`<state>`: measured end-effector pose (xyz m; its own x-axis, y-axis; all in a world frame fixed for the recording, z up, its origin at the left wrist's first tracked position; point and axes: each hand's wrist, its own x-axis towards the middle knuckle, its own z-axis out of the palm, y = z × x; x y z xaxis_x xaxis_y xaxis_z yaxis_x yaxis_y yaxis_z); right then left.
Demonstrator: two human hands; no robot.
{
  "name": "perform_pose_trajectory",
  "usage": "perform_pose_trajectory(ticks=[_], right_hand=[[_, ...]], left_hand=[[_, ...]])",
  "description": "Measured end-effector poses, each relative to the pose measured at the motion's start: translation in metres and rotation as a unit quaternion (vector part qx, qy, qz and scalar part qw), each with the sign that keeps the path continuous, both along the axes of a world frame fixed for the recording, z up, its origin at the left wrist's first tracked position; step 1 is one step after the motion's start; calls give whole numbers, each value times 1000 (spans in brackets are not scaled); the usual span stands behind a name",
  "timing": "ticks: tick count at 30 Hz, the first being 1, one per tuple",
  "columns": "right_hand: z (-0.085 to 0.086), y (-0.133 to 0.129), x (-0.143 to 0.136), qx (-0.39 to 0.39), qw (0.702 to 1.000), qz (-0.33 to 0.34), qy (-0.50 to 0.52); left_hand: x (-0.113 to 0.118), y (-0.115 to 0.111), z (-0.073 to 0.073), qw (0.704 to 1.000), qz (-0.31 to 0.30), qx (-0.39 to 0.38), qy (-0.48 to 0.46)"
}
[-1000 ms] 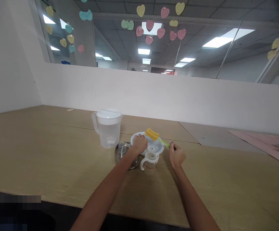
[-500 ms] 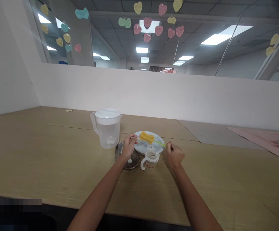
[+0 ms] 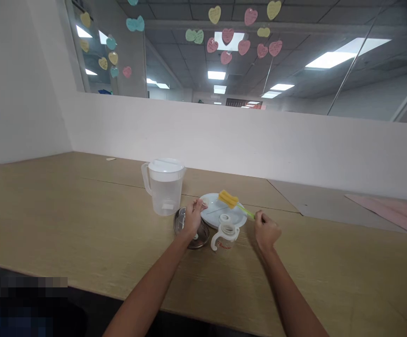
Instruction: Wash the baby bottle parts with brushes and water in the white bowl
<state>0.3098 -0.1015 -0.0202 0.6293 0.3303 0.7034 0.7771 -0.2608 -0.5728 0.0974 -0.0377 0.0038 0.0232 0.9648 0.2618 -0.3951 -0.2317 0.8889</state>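
My right hand (image 3: 267, 230) is closed around the green handle of a sponge brush whose yellow head (image 3: 228, 198) hovers over a white plate (image 3: 213, 215). My left hand (image 3: 192, 217) pinches a small pale part at the plate's left edge; what that part is cannot be made out. Just in front of the plate stands a clear two-handled baby cup (image 3: 225, 232) with a white collar. A glass lid with a metal rim (image 3: 180, 223) lies on the table under my left hand.
A clear plastic pitcher (image 3: 163, 186) with a white lid stands left of the plate. The wooden table (image 3: 66, 220) runs to a white partition wall (image 3: 259, 145). A pink mat (image 3: 396, 213) lies at the far right, a grey sheet (image 3: 315, 203) beside it.
My left hand has drawn back from the plate's middle to its left edge, over the glass lid. The sponge head dipped toward the plate and rose again; the right hand shifted little.
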Motion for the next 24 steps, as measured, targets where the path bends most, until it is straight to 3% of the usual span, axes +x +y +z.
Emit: perform_pose_trajectory(ticks=[3,6,14,20,24], right_hand=[[2,-2,-1,13,998,38,44],[2,-2,-7,6,995,91,25],[-3,0,-7,2,996,83,18],[-1,-1,-9,5,993,114,25],[0,-2,-11,13,990,131,39]], left_hand=[[2,2,-2,1000,-14,-9,-14],[4,2,-4,999,-29,-12,-26],[4,-6,2,993,-105,3,-50],[5,-6,1,998,-43,39,0],[3,-7,-1,992,-28,73,95]])
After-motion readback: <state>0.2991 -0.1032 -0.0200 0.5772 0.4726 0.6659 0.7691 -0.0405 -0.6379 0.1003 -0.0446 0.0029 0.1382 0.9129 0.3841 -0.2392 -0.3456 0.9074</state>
